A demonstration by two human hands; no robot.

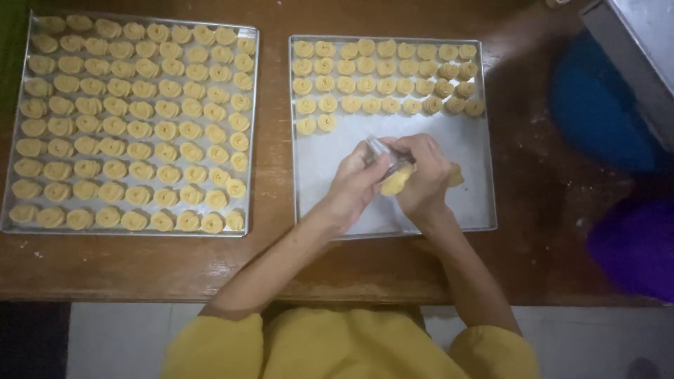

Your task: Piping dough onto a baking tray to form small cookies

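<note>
Both hands, left hand [354, 184] and right hand [421, 175], grip a clear dough press [387, 160] over the right tray's [449, 217] bare near half, tip angled toward the far-left rows.

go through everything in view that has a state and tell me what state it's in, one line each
Left rectangular metal baking tray: full, rows of pale yellow swirled dough pieces.
Right rectangular metal baking tray: partly filled, dough rows at the far end, near half bare.
Small clear piping tool with yellow dough: held over the right tray, dough showing at its end.
Left hand: gripping the tool.
Right hand: closed around the tool.
</note>
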